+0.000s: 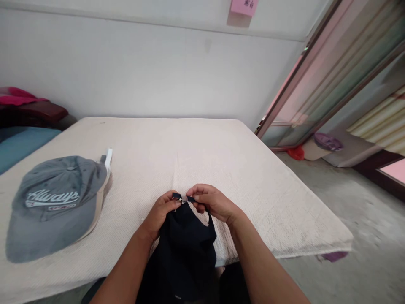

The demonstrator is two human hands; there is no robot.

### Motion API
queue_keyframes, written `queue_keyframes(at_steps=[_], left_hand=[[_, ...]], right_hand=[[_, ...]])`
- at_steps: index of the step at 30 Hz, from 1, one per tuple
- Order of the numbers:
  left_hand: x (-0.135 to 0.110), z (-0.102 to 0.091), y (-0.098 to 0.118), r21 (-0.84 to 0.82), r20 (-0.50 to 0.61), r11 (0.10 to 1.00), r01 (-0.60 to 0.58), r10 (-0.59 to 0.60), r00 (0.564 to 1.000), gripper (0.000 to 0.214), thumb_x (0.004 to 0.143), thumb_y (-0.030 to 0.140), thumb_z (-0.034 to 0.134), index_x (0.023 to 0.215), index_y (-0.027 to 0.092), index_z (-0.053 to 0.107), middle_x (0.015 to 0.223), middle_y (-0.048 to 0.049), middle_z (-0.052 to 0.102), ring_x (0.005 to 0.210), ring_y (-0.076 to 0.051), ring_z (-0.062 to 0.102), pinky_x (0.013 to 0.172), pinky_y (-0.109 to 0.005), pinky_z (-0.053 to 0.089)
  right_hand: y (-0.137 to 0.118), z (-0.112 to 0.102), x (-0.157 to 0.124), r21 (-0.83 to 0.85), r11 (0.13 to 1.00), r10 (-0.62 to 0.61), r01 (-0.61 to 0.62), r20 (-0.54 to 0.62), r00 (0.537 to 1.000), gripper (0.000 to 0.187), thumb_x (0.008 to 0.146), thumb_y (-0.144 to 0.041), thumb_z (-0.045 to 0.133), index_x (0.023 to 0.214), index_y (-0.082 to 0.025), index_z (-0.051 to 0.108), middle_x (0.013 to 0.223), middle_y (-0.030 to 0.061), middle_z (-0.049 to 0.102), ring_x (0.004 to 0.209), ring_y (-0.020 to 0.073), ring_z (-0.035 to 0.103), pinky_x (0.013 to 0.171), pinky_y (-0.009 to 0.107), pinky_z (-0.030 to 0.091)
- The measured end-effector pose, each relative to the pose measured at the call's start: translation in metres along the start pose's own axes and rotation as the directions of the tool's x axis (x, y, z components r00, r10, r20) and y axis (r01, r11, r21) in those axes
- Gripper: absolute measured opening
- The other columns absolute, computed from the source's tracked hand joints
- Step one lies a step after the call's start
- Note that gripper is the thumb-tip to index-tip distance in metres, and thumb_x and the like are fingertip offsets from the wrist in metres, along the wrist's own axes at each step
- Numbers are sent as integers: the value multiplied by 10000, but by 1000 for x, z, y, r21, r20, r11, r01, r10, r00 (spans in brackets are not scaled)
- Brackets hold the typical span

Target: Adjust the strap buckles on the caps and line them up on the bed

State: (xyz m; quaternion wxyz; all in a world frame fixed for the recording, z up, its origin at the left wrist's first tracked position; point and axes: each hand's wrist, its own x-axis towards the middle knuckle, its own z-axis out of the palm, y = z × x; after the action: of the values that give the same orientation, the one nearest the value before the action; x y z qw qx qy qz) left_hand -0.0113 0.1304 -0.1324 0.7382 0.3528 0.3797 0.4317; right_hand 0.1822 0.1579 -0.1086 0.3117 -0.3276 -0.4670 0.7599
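Observation:
A dark navy cap (188, 236) hangs at the table's near edge, its back opening facing up toward me. My left hand (164, 211) pinches one side of its adjustment strap (176, 196), beside a small metal buckle (183, 200). On the other side, my right hand (210, 200) grips the strap's other part between thumb and fingers. The two hands are close together, with the buckle between them. A grey cap (60, 202) with white "Always" lettering lies to the left, its white strap sticking up. The navy cap's lower part merges with dark clothing and is hard to make out.
A cream textured cloth (205, 156) covers the table against a pale wall (142, 71). A pink note (244, 6) is stuck up high. Blue fabric (28, 141) and a dark red wooden piece (44, 112) are at left. A lined bin (316, 147) stands on the floor at right.

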Motion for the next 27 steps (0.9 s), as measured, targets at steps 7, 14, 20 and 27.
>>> queue_keyframes(at_steps=[7,14,20,27], left_hand=[[-3,1,2,114,13,993,26,-28,1000,136,719,199,706,795,170,596,616,53,532,533,-61,452,518,-174,313],[-2,0,-1,135,-10,990,-26,28,1000,204,723,229,717,731,181,519,595,63,488,531,-66,413,511,-180,287],[-5,0,1,204,65,977,-66,53,996,167,755,272,682,754,167,552,611,53,466,548,-73,388,516,-185,288],[-3,1,-1,130,-60,990,-54,62,996,216,813,315,588,669,167,525,576,46,459,525,-81,379,502,-184,295]], right_hand=[[4,-4,-1,-51,992,-114,118,88,990,225,774,-193,641,996,-184,605,684,-27,547,539,69,413,522,230,292],[3,0,1,-140,985,-92,99,56,994,156,759,-213,664,900,-183,607,658,-37,531,516,65,396,498,232,283],[-1,5,1,-188,979,-71,75,32,997,173,747,-234,676,889,-174,598,621,-49,516,502,64,394,465,218,265],[1,3,0,-170,985,-27,27,5,1000,202,787,-300,647,935,-180,578,667,-23,579,509,73,457,491,222,335]])
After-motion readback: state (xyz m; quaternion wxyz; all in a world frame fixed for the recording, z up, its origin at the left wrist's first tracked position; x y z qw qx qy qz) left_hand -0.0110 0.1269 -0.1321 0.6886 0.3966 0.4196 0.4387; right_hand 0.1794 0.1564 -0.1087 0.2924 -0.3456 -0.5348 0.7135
